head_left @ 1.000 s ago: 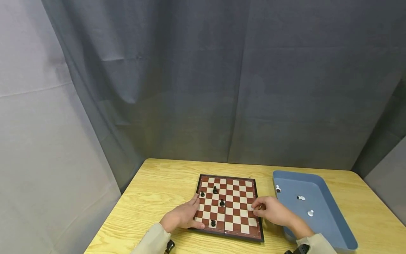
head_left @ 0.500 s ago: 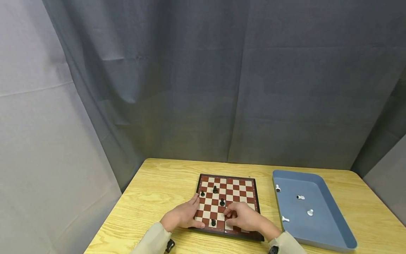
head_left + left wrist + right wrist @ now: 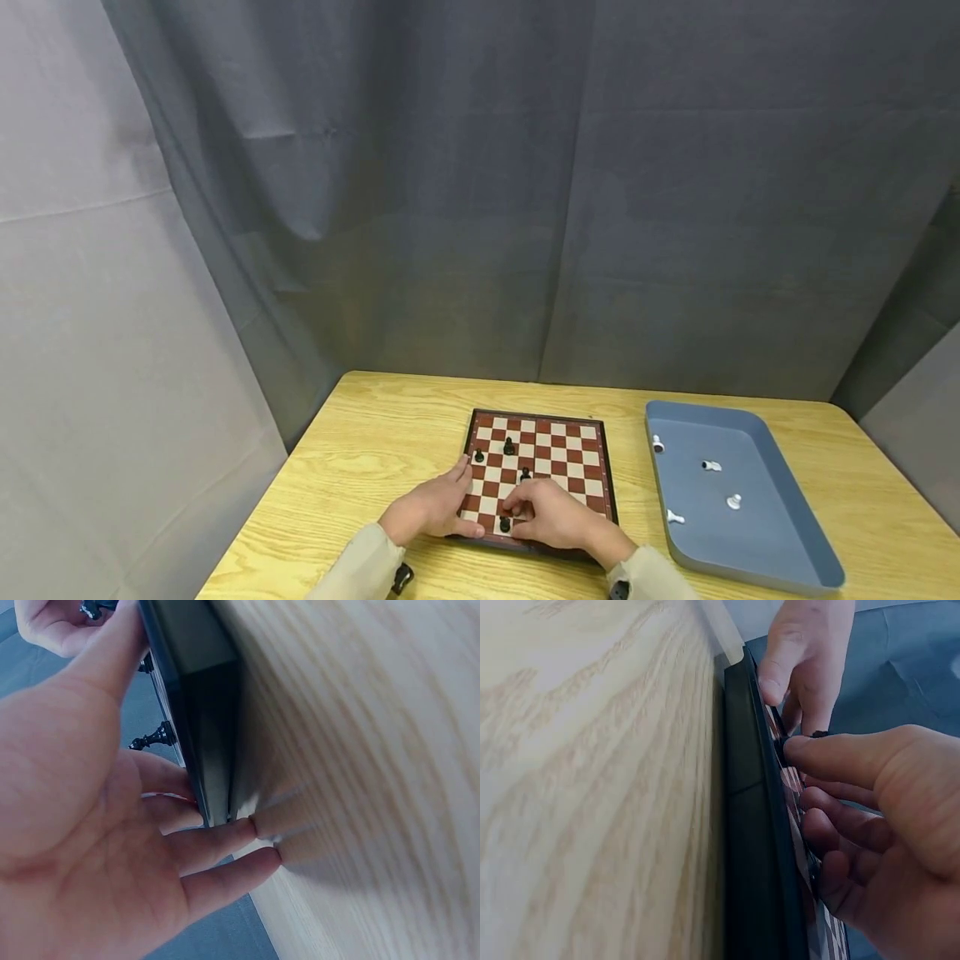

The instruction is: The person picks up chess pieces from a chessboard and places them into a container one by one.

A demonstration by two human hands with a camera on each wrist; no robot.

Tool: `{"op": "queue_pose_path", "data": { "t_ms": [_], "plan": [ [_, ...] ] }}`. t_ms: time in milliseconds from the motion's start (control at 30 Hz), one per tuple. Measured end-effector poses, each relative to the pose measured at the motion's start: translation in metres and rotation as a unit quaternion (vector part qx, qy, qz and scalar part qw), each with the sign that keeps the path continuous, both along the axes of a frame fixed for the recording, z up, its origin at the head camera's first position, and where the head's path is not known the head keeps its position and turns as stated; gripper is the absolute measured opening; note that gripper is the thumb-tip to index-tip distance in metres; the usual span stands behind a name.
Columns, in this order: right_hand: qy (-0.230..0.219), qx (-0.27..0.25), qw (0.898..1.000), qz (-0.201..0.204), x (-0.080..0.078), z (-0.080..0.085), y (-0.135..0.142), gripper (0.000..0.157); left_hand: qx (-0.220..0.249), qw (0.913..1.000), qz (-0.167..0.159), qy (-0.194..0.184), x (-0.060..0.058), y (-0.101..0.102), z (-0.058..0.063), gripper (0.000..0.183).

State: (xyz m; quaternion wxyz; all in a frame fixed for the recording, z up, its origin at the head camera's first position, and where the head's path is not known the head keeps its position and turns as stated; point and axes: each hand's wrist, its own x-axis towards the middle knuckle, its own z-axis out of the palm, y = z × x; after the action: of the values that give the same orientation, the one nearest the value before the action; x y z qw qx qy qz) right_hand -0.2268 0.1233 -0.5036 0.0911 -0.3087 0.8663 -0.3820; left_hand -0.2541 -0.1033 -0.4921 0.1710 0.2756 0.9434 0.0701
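A brown-and-cream chessboard [image 3: 570, 457] in a black frame lies on the wooden table. My left hand [image 3: 431, 508] rests against its left edge, fingers nearly straight along the side, thumb over the near-left corner. My right hand [image 3: 558, 517] reaches in low over the near part of the board. Its thumb [image 3: 806, 750] and forefinger pinch a black chess piece [image 3: 505, 524] that stands near the front edge, partly covered in the right wrist view. Further back stand a small black pawn [image 3: 478, 457], a taller black piece [image 3: 508, 447] and another black piece [image 3: 525, 474] just beyond my right knuckles.
Right of the board sits a blue tray [image 3: 750, 557] with raised walls. Several white chess pieces lie scattered in it, including one [image 3: 733, 502] near the middle and one [image 3: 675, 517] by the left wall. A grey curtain [image 3: 465, 208] hangs behind the table [image 3: 390, 425].
My right hand has travelled left from the board's right edge to the black piece near the front, uncovering a white piece in the tray. My left hand has stayed put.
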Motion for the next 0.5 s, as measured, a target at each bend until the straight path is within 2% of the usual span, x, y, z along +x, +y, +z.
{"op": "queue_pose_path", "data": {
  "t_ms": [500],
  "plan": [
    [0.044,0.028,0.999,0.016,0.0010,-0.0023,-0.0069,0.014,-0.003,1.0000,-0.004,0.000,0.0003,-0.0006,0.0013,0.102]
  ]
}}
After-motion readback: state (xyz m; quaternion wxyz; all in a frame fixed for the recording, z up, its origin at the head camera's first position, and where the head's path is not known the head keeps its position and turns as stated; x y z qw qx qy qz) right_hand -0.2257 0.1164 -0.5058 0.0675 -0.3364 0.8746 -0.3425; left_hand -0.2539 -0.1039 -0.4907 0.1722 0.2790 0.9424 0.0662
